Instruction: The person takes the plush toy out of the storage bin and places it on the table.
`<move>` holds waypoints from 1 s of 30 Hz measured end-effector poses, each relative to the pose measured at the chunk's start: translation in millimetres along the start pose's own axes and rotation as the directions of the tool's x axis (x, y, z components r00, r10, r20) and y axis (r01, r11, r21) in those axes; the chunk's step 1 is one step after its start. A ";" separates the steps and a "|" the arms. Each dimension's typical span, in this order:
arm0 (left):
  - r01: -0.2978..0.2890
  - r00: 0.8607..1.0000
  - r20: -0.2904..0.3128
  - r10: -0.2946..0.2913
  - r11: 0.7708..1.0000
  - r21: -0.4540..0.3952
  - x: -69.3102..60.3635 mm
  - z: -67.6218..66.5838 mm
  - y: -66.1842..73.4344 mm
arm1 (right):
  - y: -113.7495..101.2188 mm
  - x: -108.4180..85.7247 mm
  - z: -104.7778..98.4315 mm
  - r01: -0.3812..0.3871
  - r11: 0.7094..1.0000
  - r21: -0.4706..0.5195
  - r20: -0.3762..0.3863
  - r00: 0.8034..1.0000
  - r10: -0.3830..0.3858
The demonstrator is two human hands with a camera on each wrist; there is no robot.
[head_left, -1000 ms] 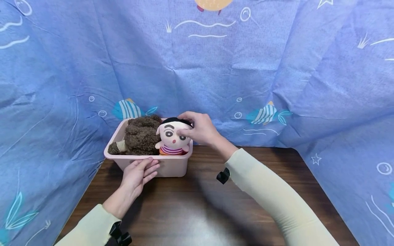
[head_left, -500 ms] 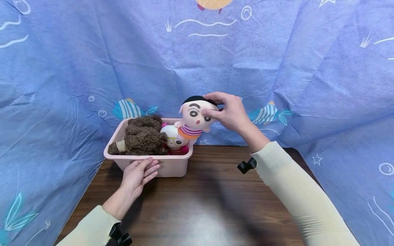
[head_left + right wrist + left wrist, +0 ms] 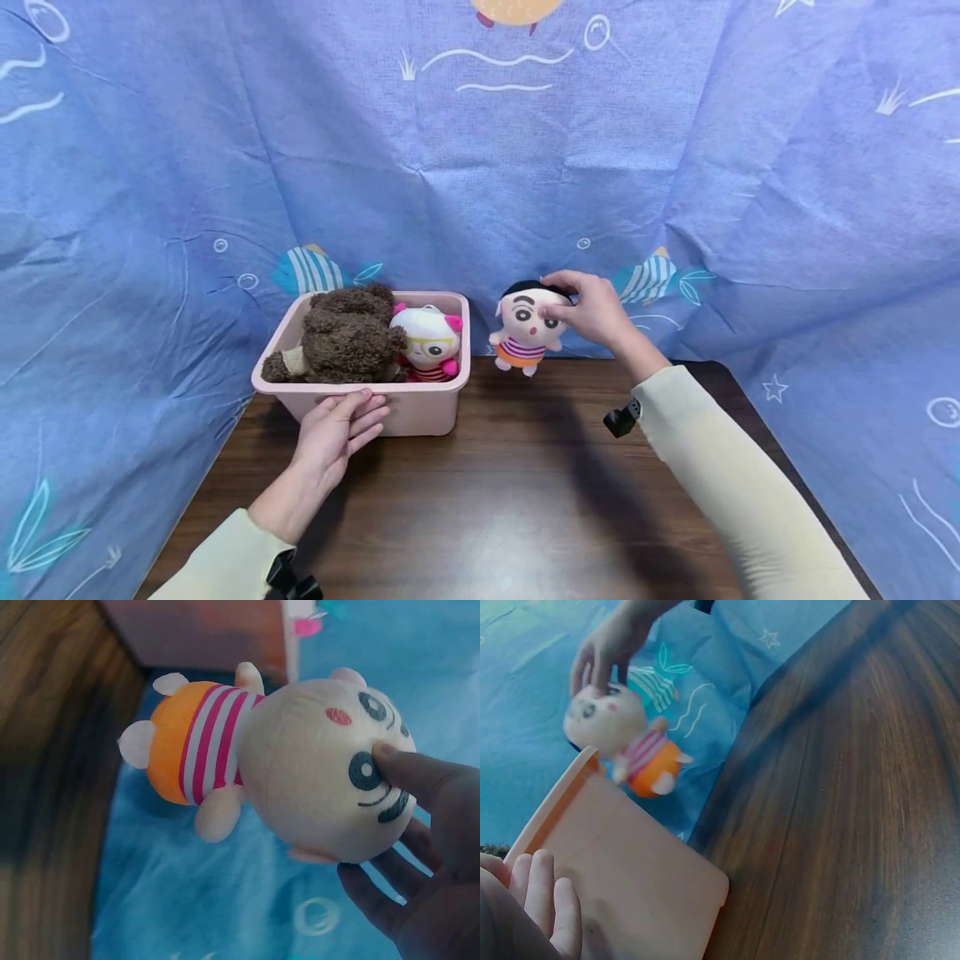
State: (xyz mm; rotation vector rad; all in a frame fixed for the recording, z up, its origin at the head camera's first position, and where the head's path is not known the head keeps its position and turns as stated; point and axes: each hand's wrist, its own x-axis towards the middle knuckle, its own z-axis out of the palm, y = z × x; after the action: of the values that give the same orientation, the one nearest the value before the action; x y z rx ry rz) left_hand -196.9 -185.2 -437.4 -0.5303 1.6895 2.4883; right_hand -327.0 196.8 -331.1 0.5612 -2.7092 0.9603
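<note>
In the head view, my right hand (image 3: 592, 310) grips a plush doll (image 3: 528, 327) by its head, to the right of the pink bin (image 3: 420, 412). The doll has black hair, a striped top and orange shorts. It hangs upright near the table's back edge. The right wrist view shows the thumb pressed beside one eye and fingers behind the head. My left hand (image 3: 330, 429) touches the bin's front, its thumb at the rim and its fingers extended along the outer wall. A brown curly teddy bear (image 3: 348, 337) and a white plush toy with yellow glasses (image 3: 427, 340) lie inside.
The bin stands at the back left of a dark wooden table (image 3: 480, 508). Blue printed fabric (image 3: 480, 167) hangs behind the table and along both sides.
My right hand has lifted the doll out of the bin, moved it right, then lowered it beside the bin. The plush toy with glasses has come into view. My left hand stays put.
</note>
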 end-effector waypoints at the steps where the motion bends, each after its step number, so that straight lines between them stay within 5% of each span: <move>1: -0.002 1.000 -0.001 0.002 1.000 0.001 0.0 0.1 -0.1 | 8.4 1.1 4.9 -0.005 1.000 -0.010 0.021 1.000 0.005; 11: -0.006 1.000 -0.010 0.007 1.000 0.016 0.2 1.6 -3.3 | 57.7 11.2 44.4 -0.066 0.997 -0.035 0.130 0.989 0.070; 30: -0.040 0.999 -0.036 0.041 0.999 0.029 1.7 2.4 -4.2 | 73.5 22.9 64.7 -0.099 0.994 0.050 0.137 0.986 0.091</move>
State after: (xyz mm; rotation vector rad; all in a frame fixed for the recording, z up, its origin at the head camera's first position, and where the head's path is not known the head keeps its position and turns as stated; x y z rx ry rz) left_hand -198.0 -181.6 -440.9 -0.5484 1.7634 2.4928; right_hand -383.2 201.5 -414.3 0.5294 -2.8588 1.0619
